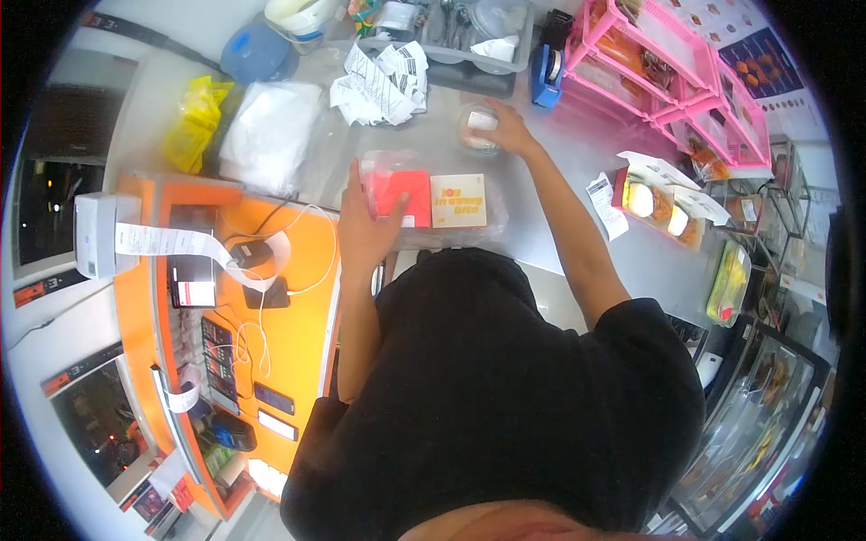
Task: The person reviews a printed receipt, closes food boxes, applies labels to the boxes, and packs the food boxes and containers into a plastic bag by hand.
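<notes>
On the steel counter (559, 162), a red box (410, 197) and a cream box with yellow lettering (459, 201) lie side by side on a clear plastic bag (492, 230). My left hand (372, 225) rests with its fingers apart at the left side of the red box, the thumb over its front. Farther back, my right hand (510, 128) has its fingers round the right side of a small round clear container (476, 127) with a white label.
Crumpled receipts (383, 83), white bags (269, 131) and a yellow bag (197, 122) lie back left. A blue tape dispenser (547, 76) and pink racks (631, 68) stand back right. An open food box (663, 206) sits right. An orange counter (311, 343) holds phones.
</notes>
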Motion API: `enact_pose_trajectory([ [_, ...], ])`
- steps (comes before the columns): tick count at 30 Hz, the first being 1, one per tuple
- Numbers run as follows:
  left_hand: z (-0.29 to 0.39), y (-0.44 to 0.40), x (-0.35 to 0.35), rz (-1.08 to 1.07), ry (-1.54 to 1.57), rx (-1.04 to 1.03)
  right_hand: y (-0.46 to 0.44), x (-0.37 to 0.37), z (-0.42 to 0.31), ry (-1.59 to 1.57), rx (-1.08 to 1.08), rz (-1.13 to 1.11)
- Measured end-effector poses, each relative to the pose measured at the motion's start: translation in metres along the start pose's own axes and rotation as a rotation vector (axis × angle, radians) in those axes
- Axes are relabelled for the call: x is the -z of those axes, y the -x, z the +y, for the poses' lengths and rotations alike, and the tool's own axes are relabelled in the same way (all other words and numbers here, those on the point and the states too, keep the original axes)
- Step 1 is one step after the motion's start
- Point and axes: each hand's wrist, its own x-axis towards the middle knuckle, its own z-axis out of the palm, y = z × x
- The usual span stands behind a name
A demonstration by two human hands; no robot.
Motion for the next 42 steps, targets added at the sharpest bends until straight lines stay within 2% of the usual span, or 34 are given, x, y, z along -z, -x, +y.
enact_pose_trajectory([
  [1, -0.005, -0.001, -0.001, 0.012, -0.019, -0.018, -0.004, -0.001, 0.003, -0.125, -0.026, 0.010],
  [4, -0.007, -0.002, -0.002, 0.014, 0.004, 0.005, 0.006, 0.002, 0.009, 0.129, -0.291, 0.219],
  [7, -0.009, -0.002, -0.001, 0.005, 0.021, 0.016, 0.016, -0.013, 0.018, -0.168, -0.652, 0.089],
  [11, -0.007, 0.001, 0.001, -0.006, -0.002, 0.032, 0.035, -0.028, 0.005, -0.482, -0.563, 0.002],
  [13, -0.005, 0.000, 0.002, -0.005, 0.008, 0.030, 0.046, -0.014, -0.034, -0.596, -0.561, 0.002],
  [16, -0.009, -0.001, 0.001, -0.009, 0.051, 0.036, 0.062, -0.009, -0.074, -0.744, -0.571, 0.097],
  [19, -0.008, 0.001, 0.003, -0.020, 0.035, 0.052, 0.052, -0.027, -0.042, -0.961, -0.634, 0.086],
  [21, -0.009, 0.000, 0.002, -0.020, 0.030, 0.040, 0.048, -0.033, 0.011, -0.999, -0.290, -0.044],
  [23, -0.014, 0.000, 0.000, -0.014, 0.054, 0.012, 0.059, -0.024, 0.011, -1.137, -0.195, -0.053],
  [25, -0.013, 0.000, 0.001, -0.032, 0.122, 0.046, 0.099, 0.022, -0.061, -1.389, -0.348, 0.065],
  [28, -0.013, -0.002, 0.003, -0.048, 0.144, 0.057, 0.173, 0.048, -0.126, -0.938, -0.481, 0.201],
  [31, -0.009, -0.003, 0.004, -0.071, 0.118, 0.062, 0.218, 0.008, -0.117, -1.018, -0.505, 0.175],
  [34, -0.018, -0.004, 0.000, -0.063, 0.094, -0.006, 0.246, -0.033, -0.141, -1.059, -0.532, 0.294],
  [37, -0.021, -0.004, 0.003, -0.080, 0.078, -0.011, 0.253, -0.048, -0.138, -0.915, -0.489, 0.353],
  [40, -0.019, -0.002, 0.005, -0.112, 0.082, 0.015, 0.259, -0.043, -0.127, -0.499, -0.508, 0.197],
  [42, -0.019, -0.003, 0.004, -0.130, 0.096, 0.020, 0.265, -0.045, -0.128, -0.759, -0.573, 0.237],
])
